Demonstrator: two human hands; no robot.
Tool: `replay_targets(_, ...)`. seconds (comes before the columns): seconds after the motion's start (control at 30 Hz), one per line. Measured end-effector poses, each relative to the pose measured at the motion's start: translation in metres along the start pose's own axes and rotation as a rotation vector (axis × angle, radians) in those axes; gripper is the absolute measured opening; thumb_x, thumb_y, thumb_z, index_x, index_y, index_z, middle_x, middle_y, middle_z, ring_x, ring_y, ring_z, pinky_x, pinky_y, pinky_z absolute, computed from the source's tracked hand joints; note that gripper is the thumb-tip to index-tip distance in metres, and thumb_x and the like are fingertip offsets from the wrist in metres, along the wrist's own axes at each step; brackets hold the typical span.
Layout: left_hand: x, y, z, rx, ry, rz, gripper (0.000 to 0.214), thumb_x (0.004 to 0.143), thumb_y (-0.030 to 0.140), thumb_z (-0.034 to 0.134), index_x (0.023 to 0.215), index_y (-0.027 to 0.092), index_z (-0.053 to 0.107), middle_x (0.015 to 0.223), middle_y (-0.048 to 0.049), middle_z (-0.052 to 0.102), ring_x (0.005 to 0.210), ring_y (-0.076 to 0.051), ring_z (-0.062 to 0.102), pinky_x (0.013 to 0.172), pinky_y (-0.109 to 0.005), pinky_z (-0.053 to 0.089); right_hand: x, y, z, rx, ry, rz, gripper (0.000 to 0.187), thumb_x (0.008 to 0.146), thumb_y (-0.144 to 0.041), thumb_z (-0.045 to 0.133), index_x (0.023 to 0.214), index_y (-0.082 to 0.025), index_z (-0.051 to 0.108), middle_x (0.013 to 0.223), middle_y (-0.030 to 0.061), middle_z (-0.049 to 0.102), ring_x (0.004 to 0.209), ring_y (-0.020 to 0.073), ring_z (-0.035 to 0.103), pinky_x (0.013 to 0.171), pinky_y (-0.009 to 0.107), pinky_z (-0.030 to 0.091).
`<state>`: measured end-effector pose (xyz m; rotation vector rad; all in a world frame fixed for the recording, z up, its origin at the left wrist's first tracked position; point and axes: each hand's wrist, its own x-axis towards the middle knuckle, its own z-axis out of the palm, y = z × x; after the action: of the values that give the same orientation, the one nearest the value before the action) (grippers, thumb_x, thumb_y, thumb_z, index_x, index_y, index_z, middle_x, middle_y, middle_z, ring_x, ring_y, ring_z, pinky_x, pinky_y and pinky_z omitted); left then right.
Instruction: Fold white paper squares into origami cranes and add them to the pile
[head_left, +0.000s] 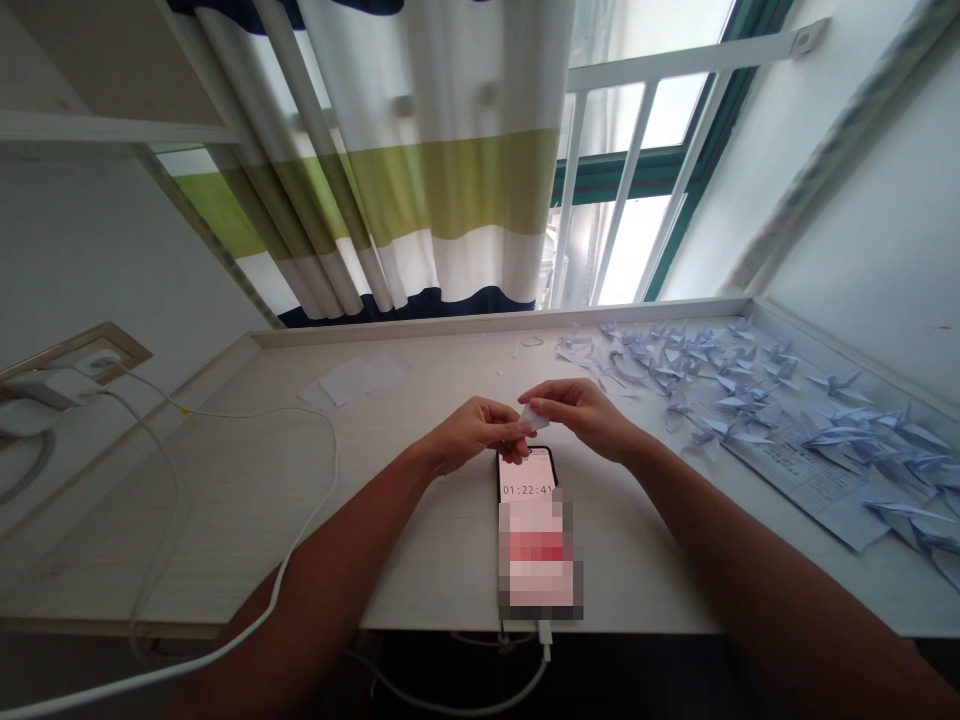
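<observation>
Between both hands, above the top of a phone, is a small folded piece of white paper. My left hand pinches its left side, with thumb and fingers closed. From the right, my right hand grips the paper's upper edge between thumb and forefinger. The fingers cover part of the paper, so its full shape is hidden. Just beneath the hands lies the phone, its screen lit with a running-time display and its lower part blurred out.
Many folded paper cranes cover the right side of the desk, some on a printed sheet. Flat paper pieces lie at the back left. A white cable crosses my left forearm. A charging plug hangs at the front edge.
</observation>
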<state>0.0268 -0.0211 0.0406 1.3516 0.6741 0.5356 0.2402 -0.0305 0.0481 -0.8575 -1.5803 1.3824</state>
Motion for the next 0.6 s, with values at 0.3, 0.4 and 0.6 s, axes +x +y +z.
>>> replay_targets(0.3, 0.0064, -0.0079, 0.0073, 0.211, 0.281, 0.193, 0.041, 0.086, 0.054, 0.073, 0.088, 0.013, 0.074, 0.078, -0.0072, 0.074, 0.061, -0.013, 0.065, 0.06, -0.024, 0.049, -0.002, -0.0048, 0.0082, -0.449, 0.245, -0.221, 0.017, 0.087, -0.04, 0.074, 0.086, -0.023, 0.074, 0.098, 0.0073, 0.075, 0.095, 0.0244, 0.07, 0.092, 0.048, 0.059)
replay_targets(0.4, 0.005, -0.0071, 0.007, 0.259, 0.254, 0.206, 0.039, 0.088, 0.053, 0.071, 0.087, 0.013, 0.073, 0.077, -0.0066, 0.074, 0.061, -0.012, 0.065, 0.06, -0.023, 0.049, -0.002, -0.003, 0.008, -0.408, 0.204, -0.216, 0.019, 0.088, -0.041, 0.073, 0.088, -0.023, 0.073, 0.1, 0.0074, 0.075, 0.097, 0.0246, 0.07, 0.094, 0.05, 0.059)
replay_targets(0.6, 0.0033, -0.0043, 0.0082, 0.316, 0.273, 0.249, 0.041, 0.095, 0.054, 0.06, 0.097, 0.015, 0.072, 0.074, -0.0046, 0.072, 0.058, -0.012, 0.063, 0.059, -0.022, 0.049, -0.0012, -0.0044, 0.0094, -0.391, 0.211, -0.164, 0.02, 0.09, -0.041, 0.07, 0.09, -0.021, 0.072, 0.094, 0.0063, 0.074, 0.092, 0.0235, 0.07, 0.092, 0.048, 0.058)
